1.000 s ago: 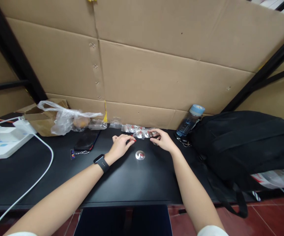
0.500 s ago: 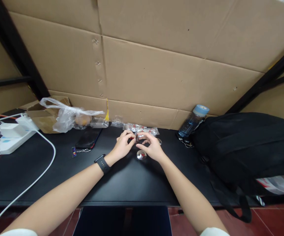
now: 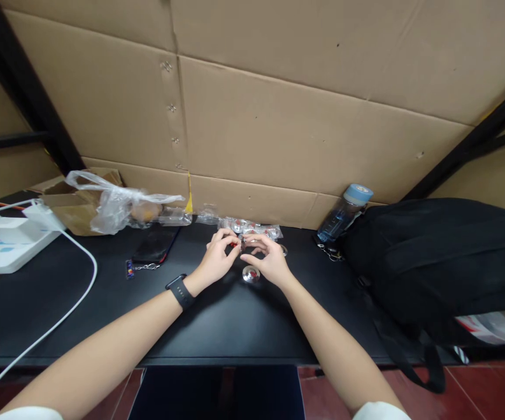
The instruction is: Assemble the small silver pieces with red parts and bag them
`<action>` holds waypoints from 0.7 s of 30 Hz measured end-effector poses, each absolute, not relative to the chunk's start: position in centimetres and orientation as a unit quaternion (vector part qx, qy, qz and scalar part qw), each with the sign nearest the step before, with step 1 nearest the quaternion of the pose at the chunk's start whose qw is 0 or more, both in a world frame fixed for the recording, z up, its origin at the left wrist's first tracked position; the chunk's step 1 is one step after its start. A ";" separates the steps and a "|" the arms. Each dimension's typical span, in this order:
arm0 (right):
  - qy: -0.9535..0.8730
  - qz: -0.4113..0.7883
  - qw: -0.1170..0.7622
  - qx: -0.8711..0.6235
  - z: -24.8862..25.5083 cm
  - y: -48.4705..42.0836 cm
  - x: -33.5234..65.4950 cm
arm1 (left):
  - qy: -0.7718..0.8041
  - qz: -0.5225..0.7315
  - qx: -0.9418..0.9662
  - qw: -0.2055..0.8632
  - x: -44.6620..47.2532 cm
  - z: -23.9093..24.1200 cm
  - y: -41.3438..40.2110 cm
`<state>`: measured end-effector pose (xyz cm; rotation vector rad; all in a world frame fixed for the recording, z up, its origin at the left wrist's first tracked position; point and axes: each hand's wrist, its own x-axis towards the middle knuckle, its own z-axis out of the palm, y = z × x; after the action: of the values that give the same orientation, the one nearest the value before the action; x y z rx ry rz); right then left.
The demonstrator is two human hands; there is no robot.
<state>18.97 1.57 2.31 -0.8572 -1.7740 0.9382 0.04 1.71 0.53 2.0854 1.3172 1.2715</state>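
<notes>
My left hand (image 3: 221, 256), with a dark watch on its wrist, is closed in a pinch at a small round metal piece (image 3: 242, 244). The fingers of my right hand (image 3: 270, 259) close round the same piece from the other side. It is turned nearly edge-on and looks dark and shiny, and its exact kind is unclear. A bit of red shows at the left fingertips. Just below the hands a shiny metal disc (image 3: 251, 274) with a red centre lies on the black table. Behind the fingers are several similar discs in clear wrappers (image 3: 239, 225).
A phone (image 3: 153, 246) with a charm lies to the left, before a plastic bag (image 3: 112, 207) and an open cardboard box (image 3: 71, 207). A white power strip (image 3: 20, 245) trails a cable. On the right stand a water bottle (image 3: 342, 216) and a black backpack (image 3: 445, 262).
The round piece between my hands has turned slightly, and the right fingers have shifted a little on it. The whole view has moved slightly; the disc on the table stays put.
</notes>
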 end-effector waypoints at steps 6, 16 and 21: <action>-0.690 0.416 0.474 -0.354 1.6 1.8 18.7 | 0.482 0.441 0.746 0.129 0.3 1.2 1.0; -0.799 0.274 0.408 -0.348 2.4 2.3 20.1 | 0.481 0.429 0.753 0.130 0.1 1.1 1.1; -0.816 0.238 0.405 -0.337 2.1 2.2 19.8 | 0.466 0.414 0.765 0.158 -0.2 0.5 1.8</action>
<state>19.80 2.25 2.06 -0.8504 -2.0589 0.6002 -0.19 1.83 0.52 2.1892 1.3337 1.1848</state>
